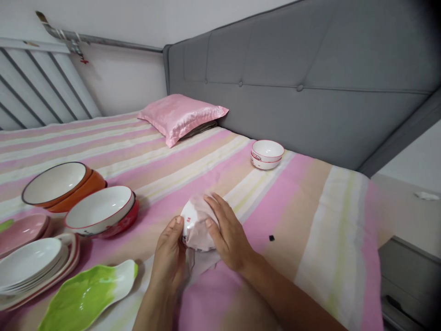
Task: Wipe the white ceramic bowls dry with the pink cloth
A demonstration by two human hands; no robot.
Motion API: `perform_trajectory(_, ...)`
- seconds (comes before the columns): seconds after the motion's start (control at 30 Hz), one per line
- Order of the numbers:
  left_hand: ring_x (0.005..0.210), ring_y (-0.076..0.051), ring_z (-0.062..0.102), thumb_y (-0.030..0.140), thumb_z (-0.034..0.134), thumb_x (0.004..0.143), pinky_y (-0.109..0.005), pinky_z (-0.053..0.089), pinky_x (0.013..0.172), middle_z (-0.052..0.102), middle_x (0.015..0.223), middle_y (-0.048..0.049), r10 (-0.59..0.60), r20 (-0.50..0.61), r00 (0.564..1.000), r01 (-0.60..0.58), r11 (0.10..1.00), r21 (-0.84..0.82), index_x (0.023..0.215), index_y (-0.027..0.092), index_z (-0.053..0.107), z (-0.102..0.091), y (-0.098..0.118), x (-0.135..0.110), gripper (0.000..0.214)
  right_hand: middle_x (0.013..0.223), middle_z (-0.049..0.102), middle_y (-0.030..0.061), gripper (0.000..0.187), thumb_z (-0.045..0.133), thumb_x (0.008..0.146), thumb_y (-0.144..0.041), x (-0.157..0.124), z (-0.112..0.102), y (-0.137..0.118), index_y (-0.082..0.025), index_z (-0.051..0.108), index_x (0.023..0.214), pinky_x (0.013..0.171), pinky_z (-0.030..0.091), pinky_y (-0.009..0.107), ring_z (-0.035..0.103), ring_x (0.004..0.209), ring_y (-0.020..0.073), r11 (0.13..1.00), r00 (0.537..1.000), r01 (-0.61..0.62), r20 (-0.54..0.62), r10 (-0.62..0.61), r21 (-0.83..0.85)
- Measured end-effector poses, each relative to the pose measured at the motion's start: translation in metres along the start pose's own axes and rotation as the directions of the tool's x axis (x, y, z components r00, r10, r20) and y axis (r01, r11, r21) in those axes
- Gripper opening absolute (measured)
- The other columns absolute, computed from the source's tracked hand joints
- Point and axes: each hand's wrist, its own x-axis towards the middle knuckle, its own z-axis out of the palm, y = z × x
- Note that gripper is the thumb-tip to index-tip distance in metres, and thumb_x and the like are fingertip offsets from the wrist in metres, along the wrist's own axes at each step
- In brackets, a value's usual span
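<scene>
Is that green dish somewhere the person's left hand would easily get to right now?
Probably yes, though the left hand is holding a white bowl and would likely need to let go first. The green dish lies nearby on that side, with only striped sheet between.

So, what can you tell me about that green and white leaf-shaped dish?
The leaf-shaped dish is shallow and glossy, like glazed ceramic. Bright green fades to white toward its narrower end, which is tipped with green. It lies open side up on the striped bedding, beside stacked white plates, partly cut off by the picture's bottom edge. Neither the left hand nor the right hand touches it.
</scene>
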Motion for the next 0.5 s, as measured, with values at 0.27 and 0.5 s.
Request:
perform_trajectory(0.27, 0.061, -0.012, 0.063, 0.031, 0.076, 0.068, -0.017, 0.05, 0.054, 0.07, 0.074, -0.0005, 0.015, -0.031, 0.999, -0.013, 0.999, 0.045, 0.088, 0.017, 0.068, -0.005, -0.003, 0.004, 0.026, 0.155, 0.019, 0.0162, 0.064, 0.05, 0.089, -0.045, -0.006, 0.002, -0.009, -0.016, 0.034, 0.144, 0.112, 0.023, 0.059, 0.018, 0.142, 0.0362, 0.937, 0.974, 0.226, 0.061, -0.218, -0.266)
perform_trajectory(0.5, 0.069, -0.016, 0.066, 0.023, 0.074, 0.065, -0.023, 0.054, 0.062, 0.073, 0.083, -0.0047, 0.019, -0.034, 0.999, -0.015, 0.994, 0.104, 0.102, 0.016, 0.069, -0.009, -0.006, 0.006, 0.038, 0.152, 0.032, 0.0019, 0.048, 0.046, 0.091, -0.03, -0.007, 0.006, -0.017, -0.025, 0.044, 0.139, 0.116, 0.013, 0.059, 0.023, 0.141, 0.0329, 0.841, 0.922, 0.387, 0.15, -0.357, -0.377)
